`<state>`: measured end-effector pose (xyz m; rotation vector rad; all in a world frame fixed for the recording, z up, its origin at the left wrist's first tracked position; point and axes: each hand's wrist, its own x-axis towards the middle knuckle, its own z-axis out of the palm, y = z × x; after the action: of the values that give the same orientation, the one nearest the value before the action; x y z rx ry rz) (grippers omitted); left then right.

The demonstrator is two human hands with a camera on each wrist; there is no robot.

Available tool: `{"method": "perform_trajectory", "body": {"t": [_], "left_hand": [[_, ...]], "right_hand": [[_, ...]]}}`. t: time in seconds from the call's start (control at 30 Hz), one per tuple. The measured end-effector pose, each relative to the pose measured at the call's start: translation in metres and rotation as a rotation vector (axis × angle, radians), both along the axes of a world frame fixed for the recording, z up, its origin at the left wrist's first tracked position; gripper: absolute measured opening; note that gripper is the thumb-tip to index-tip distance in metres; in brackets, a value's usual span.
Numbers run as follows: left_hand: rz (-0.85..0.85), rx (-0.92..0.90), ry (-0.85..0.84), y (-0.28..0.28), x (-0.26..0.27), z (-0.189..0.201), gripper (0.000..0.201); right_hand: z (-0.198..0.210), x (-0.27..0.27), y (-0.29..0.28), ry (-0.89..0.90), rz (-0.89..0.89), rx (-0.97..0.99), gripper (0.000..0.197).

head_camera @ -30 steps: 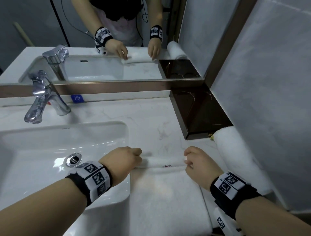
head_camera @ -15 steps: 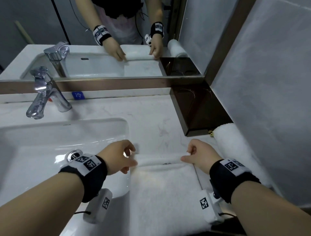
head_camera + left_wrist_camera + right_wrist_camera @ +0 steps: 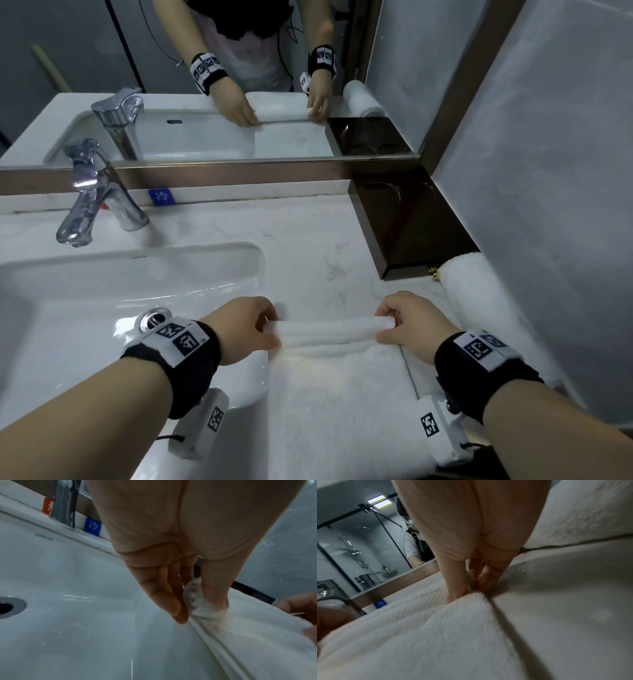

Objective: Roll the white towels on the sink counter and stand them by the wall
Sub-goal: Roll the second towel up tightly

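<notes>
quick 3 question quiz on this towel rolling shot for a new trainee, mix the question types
1. True or false: both the left hand and right hand grip the ends of the towel being rolled.
2. Where does the already rolled towel lie? A) in the sink B) by the right wall C) on the dark tray
3. Fill in: the faucet stands behind the ____.

Key: 1 true; 2 B; 3 sink
</notes>
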<state>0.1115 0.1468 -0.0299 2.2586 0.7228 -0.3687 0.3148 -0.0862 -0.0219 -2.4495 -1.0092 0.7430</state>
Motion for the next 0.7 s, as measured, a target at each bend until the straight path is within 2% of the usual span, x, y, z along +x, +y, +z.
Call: {"method": "perform_trajectory", "body": {"t": [0.07, 0.23, 0.4, 0.57, 0.7], "left_hand": [[0.024, 0.054, -0.046, 0.0, -0.001, -0.001, 0.023], [0.178, 0.047, -0.174, -0.003, -0.005, -0.004, 0.024], [0.168, 0.04, -0.204, -0.002, -0.002, -0.002, 0.025], [0.205, -0.05, -0.27, -0.007, 0.001, -0.001, 0.034], [0.344, -0.235, -0.314, -0.008, -0.003, -0.002, 0.036]], "right_hand": [[-0.002, 0.0, 0.004, -0.065, 0.027, 0.002, 0.024], [-0.007, 0.001, 0.018, -0.163, 0.053, 0.049, 0.024], [-0.012, 0.003, 0.024, -0.237, 0.057, 0.09, 0.027], [-0.017, 0.004, 0.019, -0.27, 0.094, 0.112, 0.04], [-0.017, 0.001, 0.015, -0.265, 0.121, 0.127, 0.042]]}}
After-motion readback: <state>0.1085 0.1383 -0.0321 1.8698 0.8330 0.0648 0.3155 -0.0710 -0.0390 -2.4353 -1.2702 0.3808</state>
